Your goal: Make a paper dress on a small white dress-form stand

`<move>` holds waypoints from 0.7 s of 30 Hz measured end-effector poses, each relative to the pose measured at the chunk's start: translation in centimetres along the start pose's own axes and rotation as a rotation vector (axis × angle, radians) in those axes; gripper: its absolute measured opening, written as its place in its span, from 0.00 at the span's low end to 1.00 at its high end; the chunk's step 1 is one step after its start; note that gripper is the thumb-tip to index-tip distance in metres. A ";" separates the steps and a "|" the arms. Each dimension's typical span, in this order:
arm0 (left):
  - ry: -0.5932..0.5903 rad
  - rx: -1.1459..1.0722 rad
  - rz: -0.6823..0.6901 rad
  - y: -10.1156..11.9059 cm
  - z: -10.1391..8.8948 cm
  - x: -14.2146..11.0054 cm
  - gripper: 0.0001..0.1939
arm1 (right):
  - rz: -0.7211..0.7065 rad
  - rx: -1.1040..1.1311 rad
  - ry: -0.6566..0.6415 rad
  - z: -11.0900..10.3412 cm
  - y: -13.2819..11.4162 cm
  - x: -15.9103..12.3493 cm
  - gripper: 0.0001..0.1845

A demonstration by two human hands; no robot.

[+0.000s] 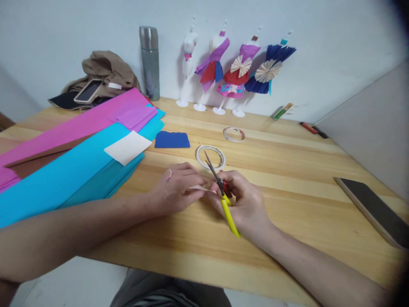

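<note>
My left hand point(177, 187) pinches a thin pale strip of paper point(197, 187) between thumb and fingers, over the middle of the table. Close beside it, my right hand point(251, 204) holds yellow-handled scissors point(229, 215), whose dark blades point up and away from me. The right fingertips also meet the strip's other end. Something small and red point(226, 187) shows by the right fingers, partly hidden behind the scissors. Just beyond the hands lies a roll of white tape point(198, 157). A dark blue piece of paper point(172, 140) is further left.
Pink point(79, 123) and turquoise paper point(73, 164) cover the left side, with a white piece point(128, 147) on top. Several small dressed mannequins point(239, 66) and a flask point(150, 64) stand along the wall. Another tape roll point(234, 140) lies behind; a tablet-like device point(373, 209) lies right.
</note>
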State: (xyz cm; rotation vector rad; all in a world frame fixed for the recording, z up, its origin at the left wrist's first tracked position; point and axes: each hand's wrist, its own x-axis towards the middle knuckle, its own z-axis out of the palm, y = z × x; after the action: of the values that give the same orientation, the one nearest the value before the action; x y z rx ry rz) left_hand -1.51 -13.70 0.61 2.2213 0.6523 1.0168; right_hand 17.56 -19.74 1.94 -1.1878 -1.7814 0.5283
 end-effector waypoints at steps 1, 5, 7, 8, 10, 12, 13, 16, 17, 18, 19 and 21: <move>0.028 0.042 0.070 0.1 -0.3 0.1 0.07 | 0.000 -0.013 0.033 -0.1 0.2 0.0 0.06; 0.228 0.197 0.184 1.0 -1.3 0.0 0.04 | -0.048 -0.070 0.213 -0.4 1.2 0.1 0.09; 0.154 0.178 0.107 1.7 -1.2 -0.1 0.08 | -0.090 -0.103 0.267 -0.5 1.6 0.1 0.08; 0.059 0.134 0.054 1.9 -1.1 -0.2 0.12 | -0.122 -0.119 0.274 -0.4 1.7 0.0 0.08; -0.163 -0.016 -0.101 2.3 -0.5 -0.3 0.16 | -0.201 -0.156 0.253 -0.3 1.7 -0.1 0.09; -0.263 -0.198 -0.296 2.4 0.1 -0.3 0.15 | -0.297 -0.212 0.216 -0.2 1.4 -0.1 0.12; -0.261 -0.292 -0.401 2.4 0.3 -0.3 0.14 | -0.340 -0.252 0.190 -0.1 1.2 -0.1 0.13; -0.193 -0.560 -0.622 2.3 0.4 0.0 0.13 | -0.445 -0.359 0.095 -0.1 0.6 -0.1 0.17; -0.190 -0.634 -0.655 2.3 0.3 0.1 0.15 | -0.478 -0.373 0.070 -0.1 0.5 -0.1 0.19; -0.188 -0.688 -0.670 2.4 0.1 0.2 0.16 | -0.511 -0.376 0.055 -0.1 0.5 -0.1 0.20; -0.184 -0.718 -0.675 2.5 0.0 0.2 0.17 | -0.535 -0.378 0.046 -0.2 0.5 -0.1 0.22; -0.162 -0.736 -0.670 2.8 -0.2 0.3 0.17 | -0.563 -0.393 0.032 -0.2 0.6 -0.1 0.22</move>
State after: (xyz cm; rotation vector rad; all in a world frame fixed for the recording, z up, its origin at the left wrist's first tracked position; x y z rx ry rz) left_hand -1.00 -15.39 2.79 1.2859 0.7252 0.5799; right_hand 18.03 -19.62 1.52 -0.8692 -2.1367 -0.1760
